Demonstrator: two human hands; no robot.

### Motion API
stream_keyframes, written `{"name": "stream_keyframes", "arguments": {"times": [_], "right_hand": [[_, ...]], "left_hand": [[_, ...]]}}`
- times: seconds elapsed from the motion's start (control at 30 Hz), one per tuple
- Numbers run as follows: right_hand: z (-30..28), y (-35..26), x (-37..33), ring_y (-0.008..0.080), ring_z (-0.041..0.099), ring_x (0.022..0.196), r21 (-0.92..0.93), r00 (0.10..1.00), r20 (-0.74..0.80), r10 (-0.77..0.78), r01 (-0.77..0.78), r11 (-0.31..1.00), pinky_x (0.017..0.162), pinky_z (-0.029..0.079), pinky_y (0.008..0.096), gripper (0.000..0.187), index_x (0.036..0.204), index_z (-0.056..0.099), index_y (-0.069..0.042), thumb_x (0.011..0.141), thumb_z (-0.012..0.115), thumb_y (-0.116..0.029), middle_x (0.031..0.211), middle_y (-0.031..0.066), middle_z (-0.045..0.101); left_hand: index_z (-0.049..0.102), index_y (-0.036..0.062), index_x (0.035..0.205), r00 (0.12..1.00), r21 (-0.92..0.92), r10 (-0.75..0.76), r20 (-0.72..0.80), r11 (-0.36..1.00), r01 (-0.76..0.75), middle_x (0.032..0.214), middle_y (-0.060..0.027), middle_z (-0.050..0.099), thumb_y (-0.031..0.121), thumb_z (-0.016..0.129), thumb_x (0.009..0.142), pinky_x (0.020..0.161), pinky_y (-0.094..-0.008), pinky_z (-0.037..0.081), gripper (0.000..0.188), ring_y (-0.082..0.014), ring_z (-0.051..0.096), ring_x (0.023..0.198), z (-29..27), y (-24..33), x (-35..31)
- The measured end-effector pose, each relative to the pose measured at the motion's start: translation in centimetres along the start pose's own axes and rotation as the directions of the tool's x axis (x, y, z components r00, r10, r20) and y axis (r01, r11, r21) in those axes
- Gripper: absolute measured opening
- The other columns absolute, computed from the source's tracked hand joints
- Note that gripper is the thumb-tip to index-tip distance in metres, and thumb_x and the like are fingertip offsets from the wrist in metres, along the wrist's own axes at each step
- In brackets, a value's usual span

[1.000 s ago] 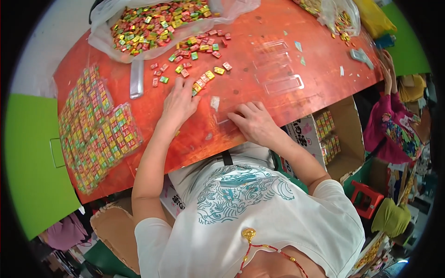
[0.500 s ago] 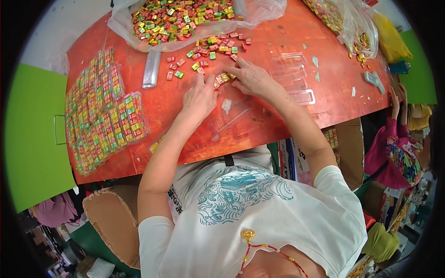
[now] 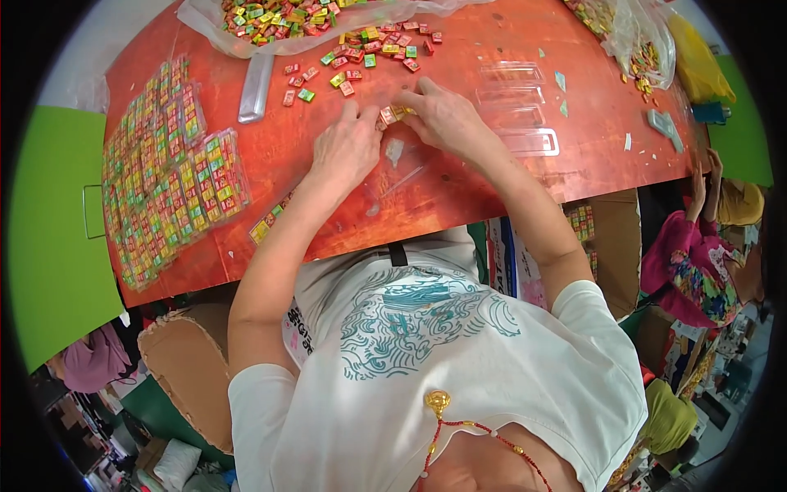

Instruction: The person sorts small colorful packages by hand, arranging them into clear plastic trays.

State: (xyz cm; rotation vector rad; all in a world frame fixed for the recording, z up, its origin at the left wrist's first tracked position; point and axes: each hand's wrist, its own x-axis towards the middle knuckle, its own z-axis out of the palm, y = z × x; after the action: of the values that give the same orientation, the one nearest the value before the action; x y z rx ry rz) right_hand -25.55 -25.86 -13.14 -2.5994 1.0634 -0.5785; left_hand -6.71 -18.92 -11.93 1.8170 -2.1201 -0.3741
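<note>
A short row of small wrapped blocks [image 3: 391,116], red and yellow, is pressed end to end between my two hands just above the red table. My left hand [image 3: 348,146] has its fingers closed at the row's left end. At the other end, the closed fingers of my right hand [image 3: 447,119] cover part of the row. Beyond them lie loose red, yellow and green blocks [image 3: 354,56], spilling from a big clear plastic bag [image 3: 221,37] full of the same kind. Below the row is a small whitish scrap [image 3: 394,152].
Filled clear packs [image 3: 176,176] cover the table's left side. A clear narrow tray [image 3: 256,88] lies near the bag; several empty clear trays [image 3: 525,143] are lined up at right. Farther right are a grey tool [image 3: 665,129], a yellow bag [image 3: 697,66] and another person's hands [image 3: 707,176].
The view has shifted, so the table things sit higher in the picture. Both hands keep hold of the row, which they have brought slightly nearer me, away from the loose blocks.
</note>
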Motion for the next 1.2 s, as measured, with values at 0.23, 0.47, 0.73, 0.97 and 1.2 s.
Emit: {"name": "stream_keyframes", "arguments": {"times": [0.23,0.47,0.73,0.97,1.2], "right_hand": [[-2.2,-2.6,-5.5,0.0351,0.064,0.09,0.05,0.982,0.189,0.004,-0.014,0.999,0.075,0.053,0.0437,0.027,0.114,0.064,-0.013,0.088,0.068,-0.015,0.098,0.0136,0.057],[-3.2,-2.2,-6.3,0.0338,0.064,0.092,0.265,0.99,0.134,0.045,-0.08,0.961,0.076,0.054,0.0416,0.039,0.125,0.061,-0.011,0.087,0.067,-0.007,0.103,0.014,0.057],[-2.4,-0.9,-7.8,0.0332,0.064,0.087,0.232,0.991,0.015,0.135,-0.135,0.963,0.074,0.053,0.0404,0.036,0.123,0.063,-0.009,0.088,0.066,-0.006,0.095,0.0131,0.058],[-0.3,-1.0,-8.4,0.0331,0.063,0.085,0.169,0.989,-0.08,0.124,-0.11,0.98,0.072,0.052,0.0414,0.022,0.11,0.065,-0.008,0.089,0.066,-0.006,0.092,0.0126,0.058],[1.1,-1.0,-8.6,0.0298,0.062,0.085,0.093,0.969,-0.212,0.128,-0.11,0.99,0.073,0.05,0.0409,0.023,0.11,0.062,-0.007,0.088,0.068,-0.008,0.092,0.0093,0.062]], "left_hand": [[0.057,0.0021,0.113,0.997,0.014,0.053,0.054,0.998,-0.054,0.097,-0.0171,0.053,0.013,0.058,0.092,0.066,-0.0471,0.057,0.024,-0.0365,0.066,0.084,1.1,3.7,-5.9],[0.055,-0.0021,0.122,0.985,0.077,0.135,-0.111,0.989,-0.126,0.096,-0.0149,0.051,0.014,0.066,0.086,0.063,-0.0404,0.056,0.042,-0.0304,0.063,0.082,2.2,4.0,-7.2],[0.039,-0.0026,0.146,0.977,0.033,0.154,-0.148,0.988,-0.151,0.151,-0.0256,0.034,0.029,0.071,0.086,0.107,-0.0557,0.034,0.075,-0.0422,0.038,0.136,4.0,4.1,-8.4],[0.03,-0.0036,0.151,0.99,0.093,0.142,0.008,0.985,-0.142,0.163,-0.0227,0.015,0.043,0.07,0.085,0.114,-0.0629,0.021,0.089,-0.0411,0.017,0.15,6.1,4.1,-8.4],[0.03,-0.0031,0.151,0.991,0.091,0.129,0.017,0.987,-0.13,0.163,-0.0226,0.015,0.044,0.069,0.086,0.115,-0.0625,0.02,0.089,-0.0412,0.016,0.15,6.3,4.1,-8.5]]}}
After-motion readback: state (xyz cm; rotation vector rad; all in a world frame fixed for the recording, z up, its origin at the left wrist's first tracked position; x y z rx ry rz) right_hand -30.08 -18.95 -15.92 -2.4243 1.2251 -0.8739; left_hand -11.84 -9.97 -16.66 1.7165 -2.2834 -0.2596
